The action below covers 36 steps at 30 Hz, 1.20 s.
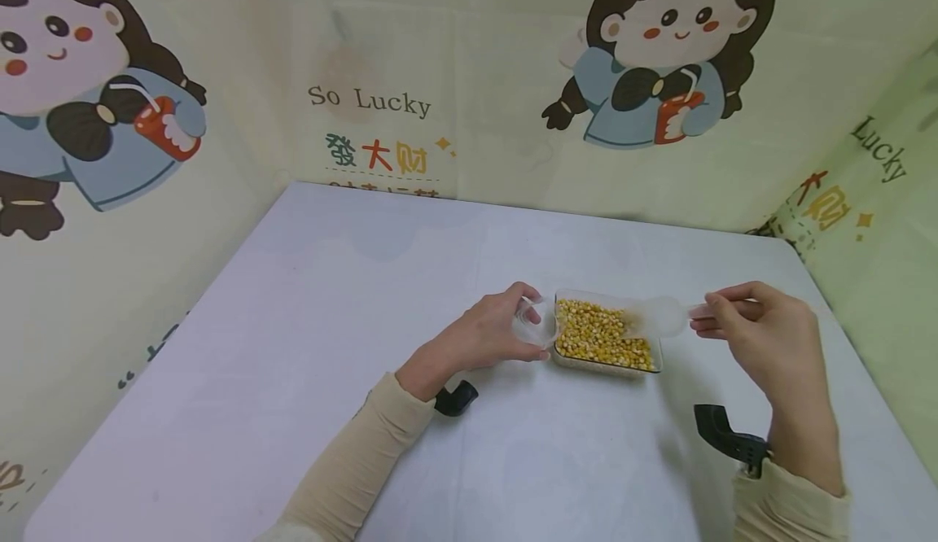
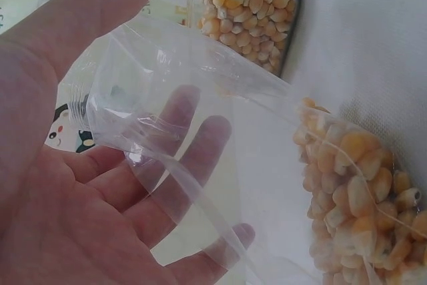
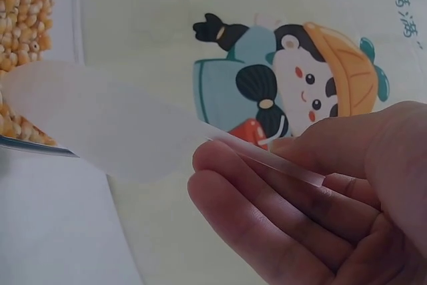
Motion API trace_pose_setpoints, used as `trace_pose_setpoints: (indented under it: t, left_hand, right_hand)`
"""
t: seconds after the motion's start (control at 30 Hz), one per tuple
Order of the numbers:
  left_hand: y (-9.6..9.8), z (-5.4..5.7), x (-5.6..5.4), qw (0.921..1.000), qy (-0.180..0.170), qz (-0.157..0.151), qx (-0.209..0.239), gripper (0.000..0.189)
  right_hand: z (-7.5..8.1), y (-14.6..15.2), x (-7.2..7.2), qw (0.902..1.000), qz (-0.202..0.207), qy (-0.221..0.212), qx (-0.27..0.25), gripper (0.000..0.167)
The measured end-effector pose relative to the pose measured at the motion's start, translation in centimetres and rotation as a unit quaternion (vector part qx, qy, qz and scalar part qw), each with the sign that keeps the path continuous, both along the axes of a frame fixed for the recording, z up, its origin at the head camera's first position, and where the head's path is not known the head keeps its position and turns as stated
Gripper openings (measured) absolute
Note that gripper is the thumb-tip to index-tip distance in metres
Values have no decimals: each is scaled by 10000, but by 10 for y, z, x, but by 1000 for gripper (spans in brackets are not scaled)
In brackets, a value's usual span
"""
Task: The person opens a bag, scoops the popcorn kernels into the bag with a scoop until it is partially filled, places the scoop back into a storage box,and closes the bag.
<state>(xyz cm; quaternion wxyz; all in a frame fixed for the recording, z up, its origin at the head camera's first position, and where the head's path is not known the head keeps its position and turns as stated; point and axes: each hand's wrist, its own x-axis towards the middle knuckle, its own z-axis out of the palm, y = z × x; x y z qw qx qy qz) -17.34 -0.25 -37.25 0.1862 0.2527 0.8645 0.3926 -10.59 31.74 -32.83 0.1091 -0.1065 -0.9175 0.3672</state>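
Note:
My left hand point(image 1: 506, 326) is curled round a clear plastic bag point(image 1: 535, 324), at the left end of a clear box point(image 1: 608, 369) of yellow corn kernels point(image 1: 595, 332). In the left wrist view, the bag's film point(image 2: 160, 65) spans between thumb and spread fingers, and corn kernels point(image 2: 353, 198) fill its lower part. My right hand point(image 1: 769, 330) pinches the thin handle of a translucent white scoop point(image 1: 663, 316) between thumb and fingers. The scoop's front end lies over the right side of the box. From the right wrist, the scoop's pale underside point(image 3: 113, 118) hides whatever it may carry.
A white table point(image 1: 381, 298) lies under the box. Behind it and at the sides hangs a pale cloth point(image 1: 498, 102) printed with cartoon figures and lettering. Black wrist mounts point(image 1: 733, 440) sit on both forearms.

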Motion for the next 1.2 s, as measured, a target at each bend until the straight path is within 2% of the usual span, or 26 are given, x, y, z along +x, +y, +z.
trace_pose_setpoints:
  t: [0.2, 0.33, 0.57, 0.87, 1.2]
  left_hand:
    - [0, -1, -1, 10000, 1, -15, -49, 73]
    - [0, -1, -2, 10000, -12, -29, -46, 74]
    - [1, -1, -2, 9999, 31, -71, -68, 73]
    - [0, -1, -1, 9999, -50, -17, -115, 72]
    - [-1, -2, -3, 10000, -83, -22, -18, 73]
  right_hand:
    - [-3, -5, -2, 9999, 116, -67, 99, 34]
    - [-5, -8, -6, 9992, 122, -274, 248, 36]
    - [-7, -7, -8, 9991, 208, -336, 120, 36]
    - [-13, -2, -11, 9969, 495, -389, -465, 39]
    - [-21, 5, -15, 9896, 840, -538, -1039, 39]
